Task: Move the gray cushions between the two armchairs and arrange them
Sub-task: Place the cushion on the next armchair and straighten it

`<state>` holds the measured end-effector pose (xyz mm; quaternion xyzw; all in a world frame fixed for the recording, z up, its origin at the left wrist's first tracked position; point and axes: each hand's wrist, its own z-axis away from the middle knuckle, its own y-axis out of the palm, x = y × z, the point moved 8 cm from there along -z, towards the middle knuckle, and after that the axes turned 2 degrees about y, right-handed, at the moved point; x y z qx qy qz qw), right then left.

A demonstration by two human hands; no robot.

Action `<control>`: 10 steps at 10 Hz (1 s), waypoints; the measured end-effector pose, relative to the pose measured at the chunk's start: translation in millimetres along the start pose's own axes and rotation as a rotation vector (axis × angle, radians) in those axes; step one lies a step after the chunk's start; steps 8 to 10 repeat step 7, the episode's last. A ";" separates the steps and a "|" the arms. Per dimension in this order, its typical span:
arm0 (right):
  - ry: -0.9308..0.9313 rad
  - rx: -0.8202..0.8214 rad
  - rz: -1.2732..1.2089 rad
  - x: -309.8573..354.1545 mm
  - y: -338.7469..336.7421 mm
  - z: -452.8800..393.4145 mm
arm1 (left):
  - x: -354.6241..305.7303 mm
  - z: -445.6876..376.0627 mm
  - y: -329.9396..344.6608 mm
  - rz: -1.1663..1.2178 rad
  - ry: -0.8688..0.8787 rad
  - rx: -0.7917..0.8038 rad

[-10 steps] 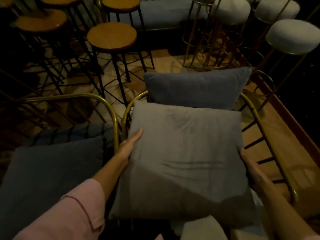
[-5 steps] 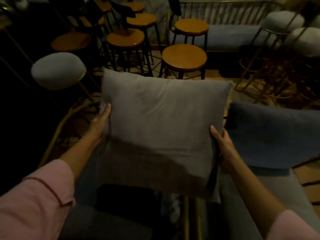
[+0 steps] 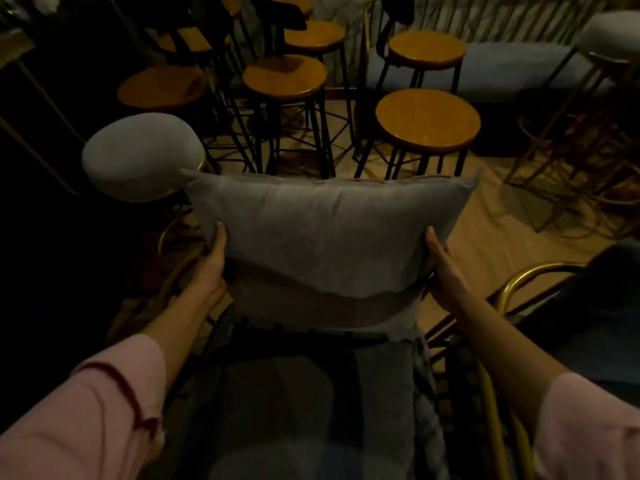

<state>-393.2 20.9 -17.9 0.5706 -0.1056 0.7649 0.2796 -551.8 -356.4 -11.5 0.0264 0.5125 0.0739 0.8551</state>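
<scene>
A gray square cushion (image 3: 322, 237) stands upright at the back of the left armchair, over its dark seat (image 3: 304, 403). My left hand (image 3: 209, 268) grips the cushion's left edge and my right hand (image 3: 445, 271) grips its right edge. The right armchair's gold frame (image 3: 519, 275) shows at the right, with a dark cushion (image 3: 602, 306) on it, mostly in shadow. Pink sleeves cover both my forearms.
Several round wooden stools (image 3: 427, 121) on black legs crowd the floor just behind the armchair. A white padded stool (image 3: 142, 155) stands at the left. A gray bench (image 3: 485, 69) runs along the back wall. More gold-legged stools stand at the right (image 3: 609, 32).
I carried the cushion from the right armchair over to the left one and lowered it upright against the back of the seat. The view turned left with it.
</scene>
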 end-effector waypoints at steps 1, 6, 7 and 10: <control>0.067 0.015 0.017 -26.9 6.6 -8.0 | 27.2 -14.5 -7.5 -0.066 -0.024 -0.058; 0.422 -0.190 0.188 -76.0 -7.3 29.7 | 114.6 -47.9 -44.7 -0.333 -0.087 -0.068; 0.457 -0.138 0.411 -76.9 -18.3 54.3 | 117.3 13.1 -21.5 -0.454 -0.183 0.022; 0.457 -0.138 0.411 -76.9 -18.3 54.3 | 117.3 13.1 -21.5 -0.454 -0.183 0.022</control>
